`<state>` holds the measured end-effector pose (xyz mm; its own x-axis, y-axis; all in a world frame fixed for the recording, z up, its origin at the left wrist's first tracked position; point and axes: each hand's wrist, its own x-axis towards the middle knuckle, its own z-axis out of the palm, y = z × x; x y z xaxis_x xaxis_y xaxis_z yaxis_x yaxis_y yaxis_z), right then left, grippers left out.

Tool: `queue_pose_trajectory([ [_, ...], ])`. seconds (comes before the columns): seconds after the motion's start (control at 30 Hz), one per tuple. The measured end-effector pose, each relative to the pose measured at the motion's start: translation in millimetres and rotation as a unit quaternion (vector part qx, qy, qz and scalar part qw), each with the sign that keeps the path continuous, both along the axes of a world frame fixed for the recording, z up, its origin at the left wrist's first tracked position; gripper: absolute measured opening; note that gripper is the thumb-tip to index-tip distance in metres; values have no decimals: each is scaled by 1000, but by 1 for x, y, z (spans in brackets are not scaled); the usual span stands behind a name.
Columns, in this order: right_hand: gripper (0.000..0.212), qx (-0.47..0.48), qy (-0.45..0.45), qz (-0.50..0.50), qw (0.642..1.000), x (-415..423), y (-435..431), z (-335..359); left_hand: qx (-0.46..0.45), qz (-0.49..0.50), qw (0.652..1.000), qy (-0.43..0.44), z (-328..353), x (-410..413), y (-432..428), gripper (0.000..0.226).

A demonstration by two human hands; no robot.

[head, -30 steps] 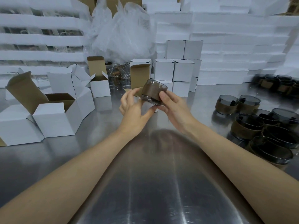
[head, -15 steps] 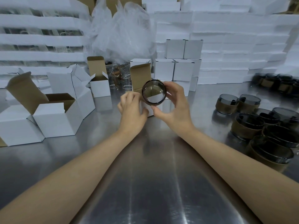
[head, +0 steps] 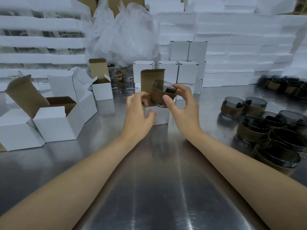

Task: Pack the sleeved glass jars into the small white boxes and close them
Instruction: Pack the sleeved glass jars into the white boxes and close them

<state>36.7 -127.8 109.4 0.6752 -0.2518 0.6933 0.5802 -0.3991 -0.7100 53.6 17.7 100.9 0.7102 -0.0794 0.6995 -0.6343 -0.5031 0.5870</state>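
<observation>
My right hand [head: 184,110] grips a smoky glass jar with a brown sleeve [head: 160,96], holding it tilted just above a small white box [head: 160,116] whose brown lid flap [head: 152,80] stands up behind it. My left hand [head: 138,113] holds the left side of that box, thumb against its front and fingers curled at its top edge. Both sit at the middle of the steel table [head: 152,188].
Several sleeved jars [head: 259,130] stand grouped at the right. Open white boxes [head: 56,122] lie at the left, closed ones [head: 187,67] are stacked behind. A clear plastic bag [head: 126,35], bare glass jars [head: 122,82] and white foam stacks [head: 240,47] fill the back.
My right hand has turned the jar from facing me to tilted with its mouth up and right, and brought it down over the open box. My left hand moved onto the box.
</observation>
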Motion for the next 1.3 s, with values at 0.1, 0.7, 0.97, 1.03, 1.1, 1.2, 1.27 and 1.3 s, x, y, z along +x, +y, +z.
queue_pose_trajectory([
  [0.1,36,-3,14,3,1000,0,1,0,-11,-5,1000,16,0,0,0,50],
  [0.7,31,-37,36,4,999,9,-12,4,33,-26,998,-49,-6,8,3,51],
  [0.97,40,-85,41,12,995,11,-15,1,36,-24,999,-17,-7,11,3,56],
  [1.03,41,-84,48,14,995,11,-13,1,39,-20,999,-17,-7,12,3,57],
  [1.1,41,-78,57,18,995,12,-12,2,50,-17,999,-14,-7,12,3,57],
  [1.2,42,-102,61,12,993,13,-12,3,55,-11,998,-17,-8,11,2,56],
  [1.27,42,-129,69,7,989,14,-13,4,53,-12,998,-19,-7,11,3,57],
  [1.3,43,-138,73,5,988,14,-13,5,55,-11,998,-18,-6,11,3,60],
])
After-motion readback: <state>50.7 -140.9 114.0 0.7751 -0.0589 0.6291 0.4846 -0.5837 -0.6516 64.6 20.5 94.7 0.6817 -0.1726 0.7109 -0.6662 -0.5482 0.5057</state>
